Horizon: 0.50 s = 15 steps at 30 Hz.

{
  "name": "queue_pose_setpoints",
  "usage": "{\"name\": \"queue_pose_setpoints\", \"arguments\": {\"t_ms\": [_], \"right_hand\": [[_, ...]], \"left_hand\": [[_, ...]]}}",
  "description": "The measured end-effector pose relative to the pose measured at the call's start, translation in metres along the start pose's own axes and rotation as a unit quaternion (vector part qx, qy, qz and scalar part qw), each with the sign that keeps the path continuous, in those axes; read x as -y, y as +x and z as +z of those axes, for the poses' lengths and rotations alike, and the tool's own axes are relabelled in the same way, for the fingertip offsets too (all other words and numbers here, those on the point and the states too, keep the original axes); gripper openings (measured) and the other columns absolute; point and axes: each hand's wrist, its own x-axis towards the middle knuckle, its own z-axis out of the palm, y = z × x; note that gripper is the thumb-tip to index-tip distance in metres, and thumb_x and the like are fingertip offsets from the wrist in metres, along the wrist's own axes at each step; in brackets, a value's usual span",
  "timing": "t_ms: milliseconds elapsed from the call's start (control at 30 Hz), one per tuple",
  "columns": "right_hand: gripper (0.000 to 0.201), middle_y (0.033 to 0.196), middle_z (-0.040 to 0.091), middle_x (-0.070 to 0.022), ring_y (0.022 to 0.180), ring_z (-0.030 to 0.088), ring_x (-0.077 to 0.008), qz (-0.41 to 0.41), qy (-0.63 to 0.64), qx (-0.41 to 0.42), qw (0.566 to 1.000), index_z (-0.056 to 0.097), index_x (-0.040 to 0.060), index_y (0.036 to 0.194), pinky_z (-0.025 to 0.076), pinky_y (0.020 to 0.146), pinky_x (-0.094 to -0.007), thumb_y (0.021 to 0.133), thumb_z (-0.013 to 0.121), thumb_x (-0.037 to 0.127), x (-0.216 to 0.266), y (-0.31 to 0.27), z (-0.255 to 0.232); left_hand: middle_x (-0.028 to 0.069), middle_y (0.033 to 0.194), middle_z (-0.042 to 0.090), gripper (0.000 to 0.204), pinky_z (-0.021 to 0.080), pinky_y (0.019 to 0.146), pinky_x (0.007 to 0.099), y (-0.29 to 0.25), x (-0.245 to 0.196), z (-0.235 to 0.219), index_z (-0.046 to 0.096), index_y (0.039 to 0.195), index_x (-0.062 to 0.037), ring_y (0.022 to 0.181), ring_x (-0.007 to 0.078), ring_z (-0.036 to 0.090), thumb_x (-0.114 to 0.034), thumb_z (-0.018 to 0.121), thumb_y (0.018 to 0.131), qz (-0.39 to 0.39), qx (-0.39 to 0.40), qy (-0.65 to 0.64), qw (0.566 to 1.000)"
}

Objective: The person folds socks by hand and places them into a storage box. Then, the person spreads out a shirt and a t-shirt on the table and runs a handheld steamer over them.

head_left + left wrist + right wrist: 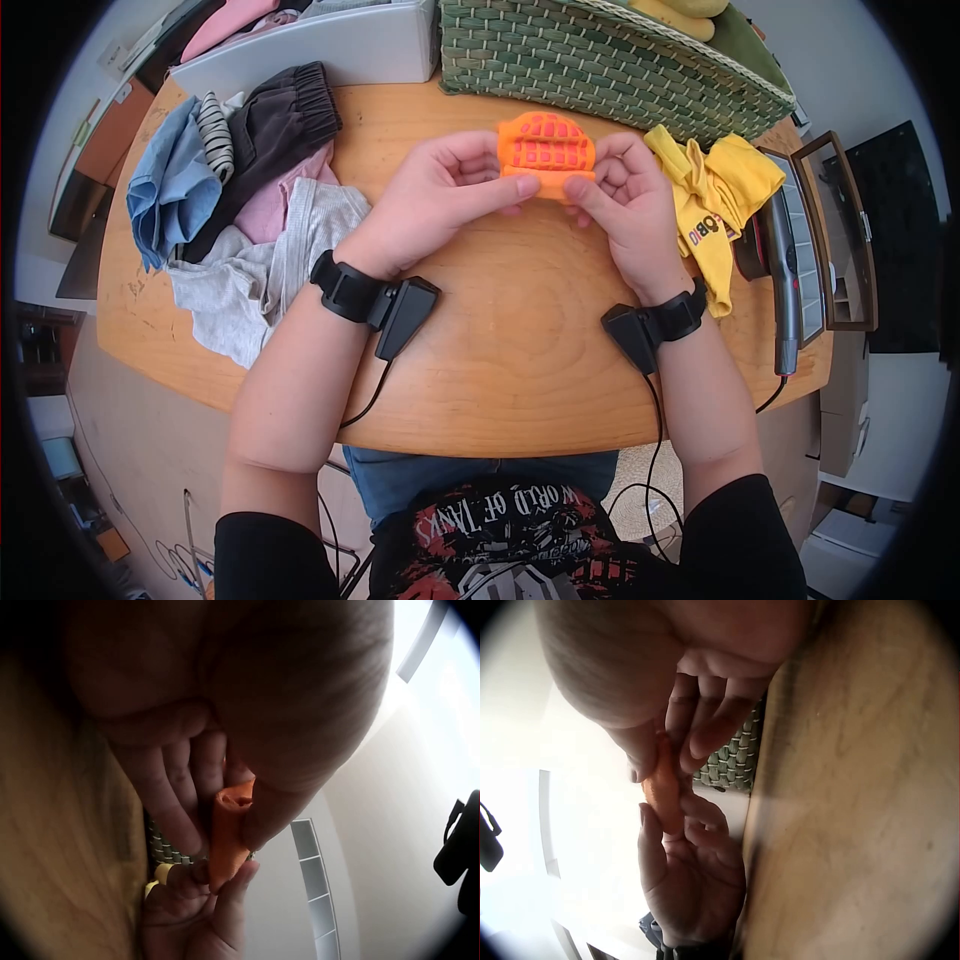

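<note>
Both hands hold up a small orange item with a red grid-like pattern [548, 150] above the table, near the green basket. The left hand [440, 190] pinches its left end between thumb and fingers; the right hand [630, 205] pinches its right end the same way. Its lower edge looks folded or rolled. In the left wrist view the orange item [229, 836] shows a rolled end between the thumb and fingers. The right wrist view shows the orange item [662, 791] edge-on between the two hands.
Piled clothes [270, 200] lie at the table's left. A white bin [350, 45] and a green woven basket [600, 65] stand at the back. On the right are a yellow garment [715, 200], a black corded tool [786, 290] and an open framed case [840, 230].
</note>
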Motion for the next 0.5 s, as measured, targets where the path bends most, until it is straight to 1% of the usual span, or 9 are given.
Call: {"name": "queue_pose_setpoints", "arguments": {"t_ms": [67, 100, 167, 200, 267, 333, 367, 433, 500], "right_hand": [[0.025, 0.088, 0.064, 0.0022, 0.076, 0.058, -0.0033, -0.004, 0.014, -0.001, 1.0, 0.056, 0.0064, 0.112, 0.047, 0.062, -0.0191, 0.094, 0.073, 0.008, -0.0003, 0.0008, 0.0013], [0.026, 0.088, 0.061, 0.0026, 0.076, 0.057, -0.0031, -0.02, 0.017, -0.001, 1.0, 0.053, 0.0075, 0.113, 0.047, 0.062, -0.019, 0.095, 0.072, 0.008, -0.0004, 0.0012, 0.0024], [0.026, 0.088, 0.058, 0.003, 0.076, 0.055, -0.0028, -0.037, 0.02, -0.002, 0.999, 0.05, 0.0086, 0.113, 0.047, 0.061, -0.019, 0.097, 0.07, 0.007, -0.0012, 0.0018, 0.0025], [0.022, 0.089, 0.058, 0.0026, 0.077, 0.054, -0.0028, -0.045, 0.014, 0.01, 0.999, 0.052, 0.0079, 0.112, 0.047, 0.061, -0.019, 0.097, 0.069, 0.008, -0.0027, 0.0019, 0.0017], [0.019, 0.091, 0.058, 0.0022, 0.077, 0.054, -0.0028, -0.052, 0.009, 0.021, 0.998, 0.054, 0.0072, 0.111, 0.047, 0.061, -0.0189, 0.098, 0.068, 0.008, -0.0054, 0.0014, 0.0], [0.014, 0.093, 0.06, 0.0018, 0.079, 0.055, -0.0033, -0.053, 0.001, 0.046, 0.998, 0.059, 0.0063, 0.11, 0.049, 0.062, -0.0195, 0.099, 0.067, 0.01, -0.0071, 0.0004, -0.0019], [0.014, 0.093, 0.06, 0.0018, 0.079, 0.055, -0.0033, -0.053, 0.001, 0.046, 0.998, 0.059, 0.0063, 0.11, 0.049, 0.062, -0.0195, 0.099, 0.067, 0.01, -0.0068, 0.0, -0.0029], [0.015, 0.097, 0.063, 0.0007, 0.083, 0.058, -0.0044, -0.015, 0.001, 0.043, 0.999, 0.062, 0.0051, 0.11, 0.052, 0.065, -0.0209, 0.097, 0.069, 0.007, -0.0057, -0.0007, -0.0049], [0.018, 0.1, 0.063, -0.0004, 0.085, 0.06, -0.0054, -0.027, -0.002, 0.049, 0.998, 0.062, 0.0046, 0.11, 0.054, 0.067, -0.0217, 0.095, 0.071, 0.005, -0.0047, -0.0011, -0.0054]], "left_hand": [[0.0045, 0.119, 0.071, 0.037, 0.056, 0.085, 0.0252, -0.0007, -0.0018, 0.0017, 0.062, 0.131, -0.0011, 0.105, 0.0089, 0.066, -0.01, 0.07, 0.096, -0.006, -0.006, 0.009, 1.0], [0.0045, 0.119, 0.071, 0.037, 0.056, 0.085, 0.0252, -0.001, -0.0025, 0.0026, 0.062, 0.131, -0.0011, 0.105, 0.0089, 0.066, -0.01, 0.07, 0.096, -0.006, -0.006, 0.009, 1.0], [0.0054, 0.116, 0.072, 0.037, 0.056, 0.082, 0.0243, -0.0014, -0.0037, 0.0038, 0.062, 0.131, -0.0015, 0.1, 0.0109, 0.069, -0.013, 0.07, 0.097, -0.01, -0.012, 0.017, 1.0], [0.0054, 0.116, 0.072, 0.037, 0.056, 0.082, 0.0243, -0.0017, -0.0046, 0.0038, 0.062, 0.131, -0.0015, 0.1, 0.0109, 0.069, -0.013, 0.07, 0.097, -0.01, -0.012, 0.017, 1.0], [0.0068, 0.114, 0.073, 0.036, 0.056, 0.079, 0.0235, -0.0022, -0.0059, 0.0035, 0.063, 0.13, -0.0017, 0.094, 0.0137, 0.072, -0.016, 0.069, 0.098, -0.027, -0.009, 0.022, 0.999], [0.0073, 0.112, 0.073, 0.036, 0.056, 0.078, 0.0233, -0.002, -0.0058, 0.0032, 0.063, 0.13, -0.0014, 0.091, 0.0148, 0.073, -0.018, 0.069, 0.098, -0.026, -0.014, 0.025, 0.999], [0.0078, 0.111, 0.074, 0.036, 0.056, 0.077, 0.0231, -0.002, -0.0058, 0.0031, 0.064, 0.129, -0.001, 0.089, 0.016, 0.073, -0.019, 0.069, 0.098, -0.026, -0.019, 0.029, 0.999], [0.0076, 0.11, 0.074, 0.035, 0.056, 0.077, 0.0228, -0.0025, -0.0067, 0.0036, 0.064, 0.127, -0.0006, 0.089, 0.0152, 0.073, -0.02, 0.068, 0.099, -0.027, -0.022, 0.031, 0.999], [0.0075, 0.109, 0.074, 0.034, 0.056, 0.077, 0.0225, -0.0022, -0.0064, 0.0032, 0.065, 0.126, -0.0002, 0.088, 0.0144, 0.073, -0.02, 0.068, 0.099, -0.028, -0.024, 0.033, 0.999]]}}
